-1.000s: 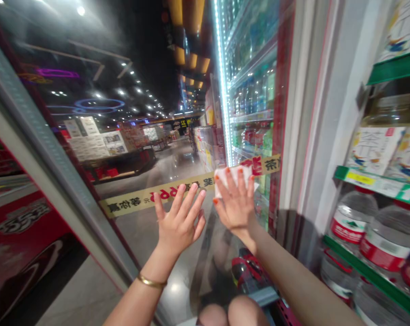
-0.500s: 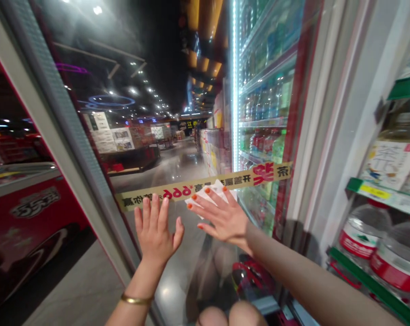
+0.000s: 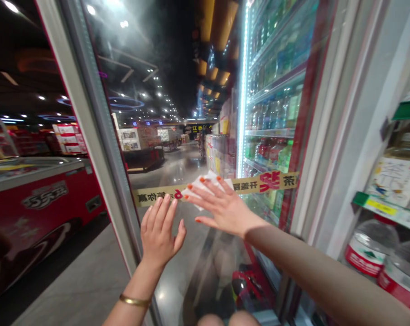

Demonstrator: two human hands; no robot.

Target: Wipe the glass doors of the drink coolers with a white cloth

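Observation:
My right hand (image 3: 223, 208) lies flat against a glass cooler door (image 3: 191, 258), fingers pointing left, pressing a crumpled white cloth (image 3: 200, 190) onto the pane. Its orange-painted nails show, and the hand covers part of the cloth. Just left of it, my left hand (image 3: 160, 233) is raised with its fingers apart and holds nothing. Its fingertips are close to the glass, though I cannot tell whether they touch. A gold bangle (image 3: 134, 300) circles my left wrist. A tan printed strip (image 3: 259, 184) runs across the door behind both hands.
Lit shelves of bottled drinks (image 3: 272, 108) stand behind the glass. Large water bottles (image 3: 371, 249) sit on green-edged shelves at right. A red chest freezer (image 3: 38, 203) stands at left, and the door's glass reflects a shop aisle.
My right hand and the cloth have swept left and down the glass, with the fingers turning from upward to leftward. My left hand has dropped slightly, and the view has swung left.

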